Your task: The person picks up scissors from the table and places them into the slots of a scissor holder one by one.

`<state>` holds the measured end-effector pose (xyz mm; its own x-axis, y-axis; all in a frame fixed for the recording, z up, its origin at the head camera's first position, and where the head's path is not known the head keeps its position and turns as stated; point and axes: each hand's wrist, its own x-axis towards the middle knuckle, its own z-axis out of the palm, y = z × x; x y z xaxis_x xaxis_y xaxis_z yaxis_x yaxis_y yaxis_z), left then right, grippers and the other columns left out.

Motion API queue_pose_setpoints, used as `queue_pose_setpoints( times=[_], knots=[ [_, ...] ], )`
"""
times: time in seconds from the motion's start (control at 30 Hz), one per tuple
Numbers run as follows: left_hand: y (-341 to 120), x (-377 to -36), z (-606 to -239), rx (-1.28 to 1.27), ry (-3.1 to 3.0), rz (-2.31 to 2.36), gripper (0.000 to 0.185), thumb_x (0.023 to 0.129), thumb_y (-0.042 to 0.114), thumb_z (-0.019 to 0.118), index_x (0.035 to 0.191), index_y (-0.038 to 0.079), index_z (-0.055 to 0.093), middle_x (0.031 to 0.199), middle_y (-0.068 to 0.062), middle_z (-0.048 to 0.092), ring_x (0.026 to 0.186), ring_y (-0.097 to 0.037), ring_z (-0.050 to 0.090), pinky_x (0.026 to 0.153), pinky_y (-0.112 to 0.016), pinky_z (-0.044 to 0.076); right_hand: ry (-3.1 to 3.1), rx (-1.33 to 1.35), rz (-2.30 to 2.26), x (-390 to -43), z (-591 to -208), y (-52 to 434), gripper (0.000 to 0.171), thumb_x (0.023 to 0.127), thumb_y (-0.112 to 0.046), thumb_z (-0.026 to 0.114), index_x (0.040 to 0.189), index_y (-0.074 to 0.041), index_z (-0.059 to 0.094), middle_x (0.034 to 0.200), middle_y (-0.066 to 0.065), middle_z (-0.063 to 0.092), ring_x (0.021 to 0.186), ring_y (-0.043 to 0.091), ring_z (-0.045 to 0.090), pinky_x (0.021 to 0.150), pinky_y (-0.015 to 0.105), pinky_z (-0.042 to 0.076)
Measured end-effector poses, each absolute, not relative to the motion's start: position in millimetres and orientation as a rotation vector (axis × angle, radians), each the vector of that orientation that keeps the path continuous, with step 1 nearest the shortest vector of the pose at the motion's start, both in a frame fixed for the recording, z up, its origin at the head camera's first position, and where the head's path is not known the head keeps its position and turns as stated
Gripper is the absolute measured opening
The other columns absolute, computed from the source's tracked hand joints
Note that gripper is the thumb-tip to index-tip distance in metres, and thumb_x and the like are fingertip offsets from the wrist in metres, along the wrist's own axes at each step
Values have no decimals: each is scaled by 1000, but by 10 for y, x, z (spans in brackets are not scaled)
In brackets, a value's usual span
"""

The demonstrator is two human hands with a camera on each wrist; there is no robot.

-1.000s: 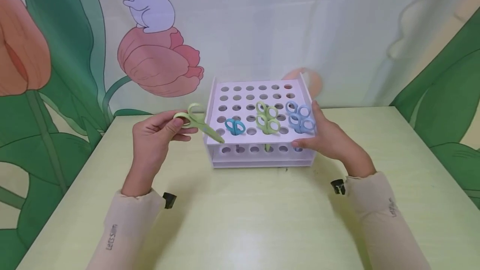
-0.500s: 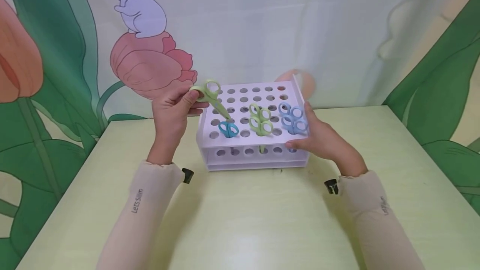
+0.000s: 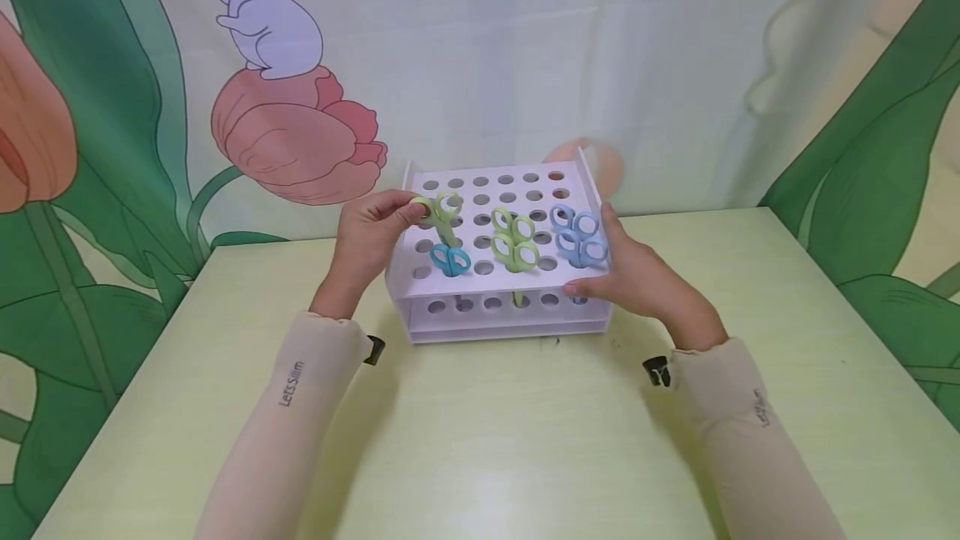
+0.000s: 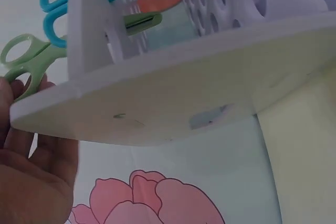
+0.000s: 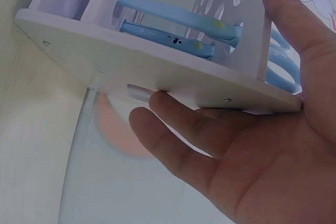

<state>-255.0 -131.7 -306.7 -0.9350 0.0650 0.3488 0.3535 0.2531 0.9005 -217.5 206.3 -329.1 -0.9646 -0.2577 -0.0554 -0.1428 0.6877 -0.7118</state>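
The white rack [image 3: 517, 280] with rows of round holes stands on the table. My left hand [image 3: 371, 236] pinches a handle of green scissors [image 3: 444, 227]. In the left wrist view, their blade [image 4: 143, 22] passes through the rack's top panel, just behind the teal scissors [image 3: 450, 260]. My right hand [image 3: 641, 277] grips the rack's right side, its thumb at the front corner and its fingers along the side panel. Two more green scissors [image 3: 514, 252] stand in the middle column. Two blue scissors [image 3: 579, 248] stand in holes beside my right hand.
The rack sits on a pale yellow-green table [image 3: 480, 440]. Behind it hangs a cloth [image 3: 465, 65] printed with flowers and a white animal. Several rack holes around the scissors hold nothing. A lower holed shelf [image 3: 492, 305] shows through the rack's front.
My left hand has moved right and then lowered the green scissors, bringing their blade from above the rack into a hole behind the teal scissors. The right hand keeps its hold on the rack.
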Motion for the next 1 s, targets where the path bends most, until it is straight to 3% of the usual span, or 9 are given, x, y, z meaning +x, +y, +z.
queue_pose_setpoints(
  times=[0.13,0.73,1.0],
  knots=[
    [-1341,-2561,-3114,-361,-2435,-1692,22,96,15,72,109,-2,75,100,-15,74,101,-18,64,94,-36,47,2741,-318,-1135,-2175,-3284,2046,131,82,-32,87,160,-22,-18,144,18,49,120,34,52,105,54,38],
    [-1317,-2608,-3160,-356,-2757,-1376,26,100,23,66,123,11,74,119,-4,70,115,-21,56,102,-41,42,2758,-324,-1091,-2163,-3294,2068,133,83,-37,86,158,-18,-22,148,20,45,122,35,51,105,54,38],
    [-1287,-2607,-3170,-327,-2803,-1246,30,101,23,65,125,7,72,121,-8,69,113,-24,57,101,-43,43,2758,-347,-1093,-2179,-3293,2053,134,82,-38,86,158,-18,-22,148,19,46,120,35,52,104,54,38]
  ],
)
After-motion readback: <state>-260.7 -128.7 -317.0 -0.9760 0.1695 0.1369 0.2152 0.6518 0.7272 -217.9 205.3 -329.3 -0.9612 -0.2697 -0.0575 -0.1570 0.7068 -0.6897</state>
